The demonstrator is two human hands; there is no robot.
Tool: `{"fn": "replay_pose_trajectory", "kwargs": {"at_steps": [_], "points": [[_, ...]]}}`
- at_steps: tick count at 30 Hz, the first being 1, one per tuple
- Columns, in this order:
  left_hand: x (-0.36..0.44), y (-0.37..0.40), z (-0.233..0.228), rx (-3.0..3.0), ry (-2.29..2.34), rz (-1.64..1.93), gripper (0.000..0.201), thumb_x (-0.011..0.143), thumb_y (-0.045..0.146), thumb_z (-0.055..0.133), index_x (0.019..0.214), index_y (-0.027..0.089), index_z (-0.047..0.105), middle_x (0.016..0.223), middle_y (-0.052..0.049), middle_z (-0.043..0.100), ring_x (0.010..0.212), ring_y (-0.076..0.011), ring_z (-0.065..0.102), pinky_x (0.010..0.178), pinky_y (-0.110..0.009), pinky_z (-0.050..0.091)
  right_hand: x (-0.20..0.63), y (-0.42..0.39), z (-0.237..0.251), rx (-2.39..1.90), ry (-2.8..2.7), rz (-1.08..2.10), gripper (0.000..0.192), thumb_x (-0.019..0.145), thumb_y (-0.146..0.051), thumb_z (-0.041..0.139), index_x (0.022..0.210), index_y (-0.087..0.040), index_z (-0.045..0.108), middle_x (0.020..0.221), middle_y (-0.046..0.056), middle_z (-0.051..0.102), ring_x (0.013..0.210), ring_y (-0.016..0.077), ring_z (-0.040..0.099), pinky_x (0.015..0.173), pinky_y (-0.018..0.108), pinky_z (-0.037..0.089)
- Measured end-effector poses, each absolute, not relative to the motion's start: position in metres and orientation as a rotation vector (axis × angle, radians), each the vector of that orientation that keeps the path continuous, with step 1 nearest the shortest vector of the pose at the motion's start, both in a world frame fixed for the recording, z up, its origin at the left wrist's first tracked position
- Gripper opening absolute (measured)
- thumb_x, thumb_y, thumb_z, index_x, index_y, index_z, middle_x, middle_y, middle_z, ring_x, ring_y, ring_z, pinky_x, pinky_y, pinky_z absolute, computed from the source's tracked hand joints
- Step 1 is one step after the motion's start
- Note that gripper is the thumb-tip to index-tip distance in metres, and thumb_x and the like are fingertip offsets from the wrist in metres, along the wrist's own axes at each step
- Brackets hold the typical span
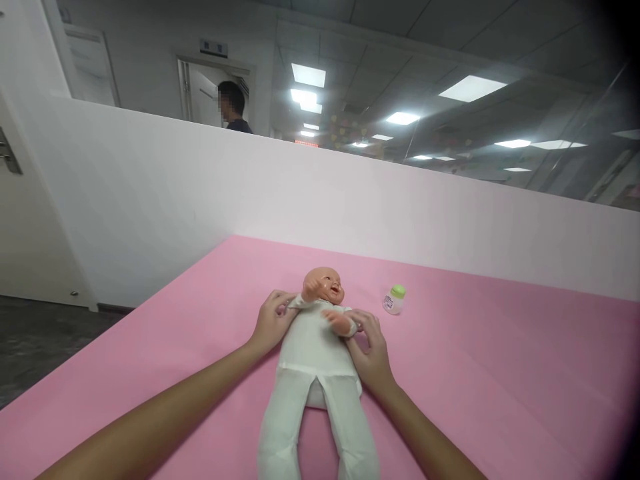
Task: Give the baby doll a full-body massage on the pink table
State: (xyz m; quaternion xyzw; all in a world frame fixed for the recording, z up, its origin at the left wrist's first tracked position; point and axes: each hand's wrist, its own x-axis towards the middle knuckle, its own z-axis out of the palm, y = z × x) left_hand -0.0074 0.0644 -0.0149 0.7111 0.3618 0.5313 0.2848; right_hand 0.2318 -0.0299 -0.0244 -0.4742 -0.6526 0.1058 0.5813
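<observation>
White light panels glare overhead, haloed with haze, while the ceiling around them looks dim grey to me. My pink worktop is softly lit, duller toward the right, its shadows faint. Darkness swallows my right-hand corners, and fine detail is smeared.

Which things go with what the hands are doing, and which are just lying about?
Being used:
doll
left hand, on the doll
right hand, also on it

Seemingly just lying about:
green-capped container, untouched beside the doll
</observation>
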Motion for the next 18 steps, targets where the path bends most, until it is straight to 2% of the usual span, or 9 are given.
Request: {"fn": "replay_pose_trajectory", "kwargs": {"at_steps": [4, 9, 11, 14, 18], "points": [[-0.006, 0.059, -0.014, 2.083, 0.922, 1.414, 0.034, 0.089, 0.021, 0.059, 0.116, 0.031, 0.077, 0.104, -0.006, 0.061, 0.096, -0.0205, 0.06, 0.074, -0.031, 0.05, 0.232, -0.03, -0.023, -1.062, -1.717, 0.089, 0.044, 0.086, -0.013, 0.057, 0.124, -0.032, 0.068, 0.126, 0.008, 0.062, 0.124, 0.0294, 0.051, 0.106, 0.051, 0.045], [-0.008, 0.063, -0.012, 1.928, 0.982, 1.419, 0.027, 0.088, 0.028, 0.065, 0.113, 0.026, 0.075, 0.108, -0.006, 0.066, 0.095, -0.021, 0.063, 0.076, -0.032, 0.05, 0.231, -0.026, -0.027, -1.116, -1.533, 0.234, 0.034, 0.091, -0.022, 0.059, 0.124, -0.028, 0.065, 0.126, 0.008, 0.064, 0.121, 0.0286, 0.055, 0.099, 0.046, 0.048], [-0.009, 0.066, -0.013, 1.79, 1.002, 1.428, 0.03, 0.087, 0.033, 0.068, 0.116, 0.024, 0.07, 0.112, -0.007, 0.069, 0.1, -0.0223, 0.065, 0.08, -0.033, 0.051, 0.231, -0.026, -0.026, -1.135, -1.38, 0.37, 0.033, 0.093, -0.031, 0.061, 0.126, -0.026, 0.062, 0.126, 0.009, 0.065, 0.115, 0.0276, 0.059, 0.094, 0.043, 0.05], [-0.01, 0.072, -0.018, 1.548, 1.046, 1.471, 0.048, 0.086, 0.041, 0.071, 0.128, 0.023, 0.055, 0.109, -0.007, 0.071, 0.094, -0.0214, 0.068, 0.082, -0.034, 0.052, 0.231, -0.027, -0.024, -1.131, -1.175, 0.541, 0.037, 0.094, -0.042, 0.062, 0.126, -0.025, 0.057, 0.118, 0.007, 0.068, 0.1, 0.0238, 0.064, 0.085, 0.037, 0.052], [-0.012, 0.079, -0.025, 1.351, 1.077, 1.506, 0.057, 0.088, 0.05, 0.068, 0.133, 0.024, 0.046, 0.107, -0.007, 0.072, 0.087, -0.0197, 0.069, 0.076, -0.032, 0.053, 0.232, -0.027, -0.025, -1.136, -1.071, 0.506, 0.031, 0.093, -0.045, 0.063, 0.116, -0.025, 0.058, 0.102, 0.004, 0.066, 0.093, 0.0211, 0.062, 0.081, 0.033, 0.051]]}}
